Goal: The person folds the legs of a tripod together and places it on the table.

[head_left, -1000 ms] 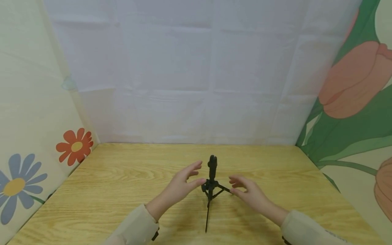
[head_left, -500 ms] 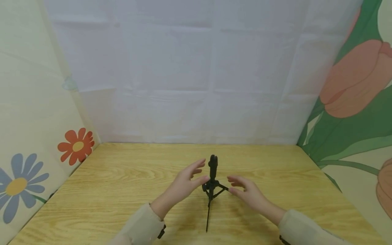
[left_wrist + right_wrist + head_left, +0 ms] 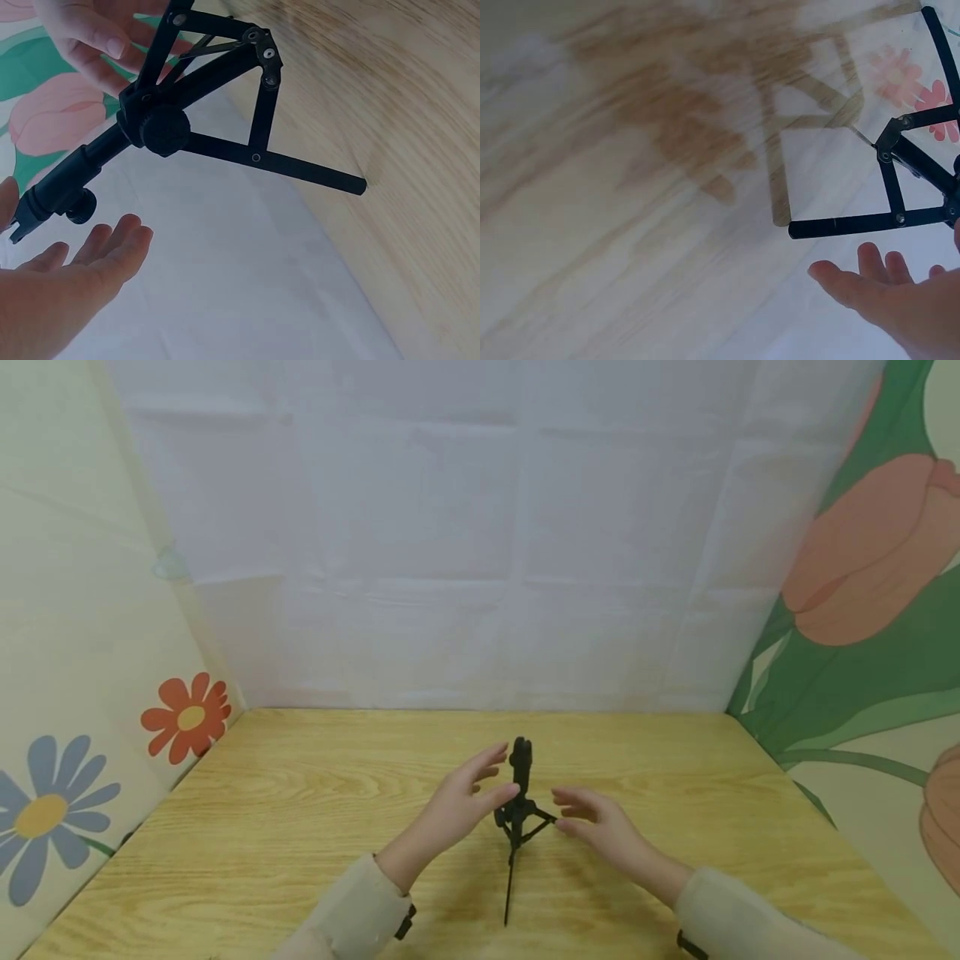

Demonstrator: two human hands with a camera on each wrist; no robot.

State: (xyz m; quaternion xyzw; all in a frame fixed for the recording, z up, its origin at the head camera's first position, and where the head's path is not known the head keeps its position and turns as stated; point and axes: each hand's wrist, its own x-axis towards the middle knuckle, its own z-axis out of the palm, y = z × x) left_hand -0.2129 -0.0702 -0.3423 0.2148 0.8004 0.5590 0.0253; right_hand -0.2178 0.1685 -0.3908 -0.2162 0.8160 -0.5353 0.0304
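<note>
A black folding tripod stand (image 3: pixel 521 770) stands upright on the table with its legs spread. Its round hub knob (image 3: pixel 165 130), hinged braces and a smaller knob (image 3: pixel 81 207) on the post show in the left wrist view. To the left of the post is my left hand (image 3: pixel 452 808), fingers extended; the thumb overlaps the post in the head view, and whether it touches I cannot tell. My right hand (image 3: pixel 613 837) hovers by the tip of the right leg, fingers loosely bent and holding nothing. In the right wrist view a gap shows between the fingers and the leg (image 3: pixel 862 223).
The wood-grain table (image 3: pixel 315 777) runs back to a white cloth wall (image 3: pixel 420 527). Flower-print panels stand on the left (image 3: pixel 82 610) and right (image 3: pixel 862 710). One thin leg (image 3: pixel 508 893) points toward the front of the table.
Both hands have drifted inward: the left moves right and slightly up toward the post, the right moves a little left. The tripod stays in place.
</note>
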